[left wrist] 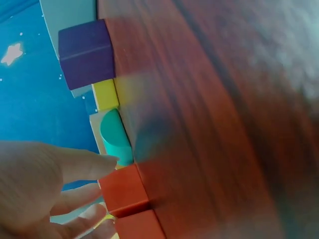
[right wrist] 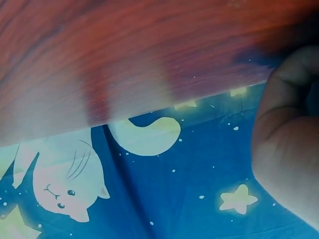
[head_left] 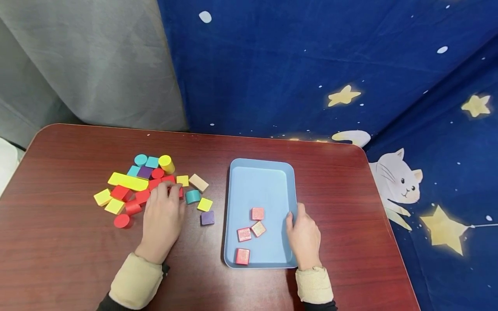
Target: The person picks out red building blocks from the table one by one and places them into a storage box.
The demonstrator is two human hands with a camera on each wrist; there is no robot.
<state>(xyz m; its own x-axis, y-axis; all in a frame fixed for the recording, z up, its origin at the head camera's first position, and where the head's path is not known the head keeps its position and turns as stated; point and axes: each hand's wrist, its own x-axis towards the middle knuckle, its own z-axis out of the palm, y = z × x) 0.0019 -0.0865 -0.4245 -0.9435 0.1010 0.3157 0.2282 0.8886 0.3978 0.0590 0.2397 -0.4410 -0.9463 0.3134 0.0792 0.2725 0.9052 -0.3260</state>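
Observation:
My left hand reaches into a cluster of coloured blocks, fingers bent downward. In the left wrist view, its thumb tip is at the edge of a red block and other fingers lie behind it; whether they pinch it is unclear. Another red block adjoins it. My right hand grips the right rim of a light blue tray, thumb over the inner side. Several small cubes lie in the tray's lower half, including a pinkish-red cube and a paler cube. The right wrist view mostly misses the tray.
Right of my left hand lie a teal curved block, a yellow block, a purple cube and a wooden block. A long yellow block and a yellow cylinder are among the others. A blue curtain hangs behind the table.

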